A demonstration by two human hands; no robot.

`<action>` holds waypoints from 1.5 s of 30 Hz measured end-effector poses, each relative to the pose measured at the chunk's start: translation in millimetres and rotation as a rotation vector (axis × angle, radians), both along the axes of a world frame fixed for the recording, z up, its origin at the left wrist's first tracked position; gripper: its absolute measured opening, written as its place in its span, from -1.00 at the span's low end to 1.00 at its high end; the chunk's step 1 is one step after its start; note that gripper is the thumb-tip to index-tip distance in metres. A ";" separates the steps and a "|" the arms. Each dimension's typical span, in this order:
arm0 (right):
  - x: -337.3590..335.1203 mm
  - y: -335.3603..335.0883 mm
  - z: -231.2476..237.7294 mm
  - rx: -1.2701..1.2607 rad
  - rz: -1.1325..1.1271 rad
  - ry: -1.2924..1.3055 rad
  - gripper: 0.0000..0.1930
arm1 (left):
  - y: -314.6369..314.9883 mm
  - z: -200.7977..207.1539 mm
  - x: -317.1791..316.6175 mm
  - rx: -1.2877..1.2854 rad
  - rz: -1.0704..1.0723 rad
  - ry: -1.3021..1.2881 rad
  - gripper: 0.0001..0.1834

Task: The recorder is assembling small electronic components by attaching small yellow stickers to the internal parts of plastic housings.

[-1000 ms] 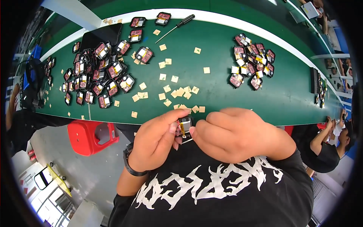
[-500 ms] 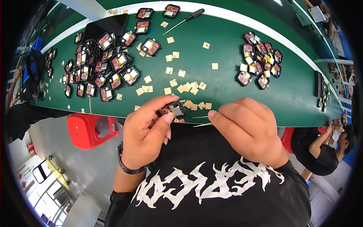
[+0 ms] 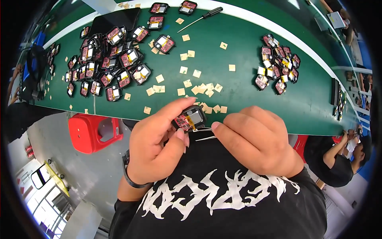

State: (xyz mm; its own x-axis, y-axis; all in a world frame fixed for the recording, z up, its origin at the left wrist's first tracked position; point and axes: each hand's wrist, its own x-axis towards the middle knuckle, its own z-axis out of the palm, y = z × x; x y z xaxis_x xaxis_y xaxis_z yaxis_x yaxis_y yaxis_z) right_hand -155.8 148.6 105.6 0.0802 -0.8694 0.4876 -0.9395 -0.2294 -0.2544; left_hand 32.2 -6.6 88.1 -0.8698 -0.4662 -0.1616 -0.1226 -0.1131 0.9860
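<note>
left hand [image 3: 155,149] gripping a black-cased circuit module [image 3: 190,118] between near thumb and far fingers, right hand [image 3: 254,143] pinching tweezers [image 3: 205,138], whose parted prongs I see remotely by the module's near right edge

A long green-topped workbench [image 3: 238,91] with a thin crosswise seam toward its left end spans the room, a raised white strip [image 3: 258,18] running along its far edge. Beyond that strip lies another smooth green surface [image 3: 238,4], marked by a pale streak of glare [image 3: 293,4]. A pale upright post [image 3: 99,4] stands by the far edge, left of the middle. Off the near edge, leftward, a red plastic stool [image 3: 81,137] sits on smooth grey flooring [image 3: 55,133]; farther back are a yellow-edged wheeled cart [image 3: 59,180] and brightly lit window panes [image 3: 36,211].
</note>
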 end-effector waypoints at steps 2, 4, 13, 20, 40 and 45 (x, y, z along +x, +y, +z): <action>2.7 -1.7 0.6 -0.003 0.002 0.013 -0.67 | 0.6 1.4 0.7 -0.070 -0.003 -0.029 -0.42; 5.2 -2.3 0.9 -0.006 0.001 0.027 -0.67 | 0.7 2.4 0.5 -0.184 -0.036 -0.031 -0.41; 13.2 -1.4 0.6 0.039 -0.001 0.096 -0.69 | -0.2 10.6 0.4 -0.451 -0.137 -0.011 -0.36; 17.7 1.3 4.6 0.105 0.004 0.032 -0.72 | -0.2 7.3 -0.3 -0.530 -0.179 0.027 -0.32; -47.9 58.6 -27.1 0.277 -0.863 -0.243 -0.64 | -70.2 -13.8 23.9 -0.407 0.364 -0.192 -0.71; -39.5 59.2 -56.3 0.273 -0.895 -0.221 -0.69 | -138.8 7.6 23.6 -0.939 0.660 -0.158 -0.82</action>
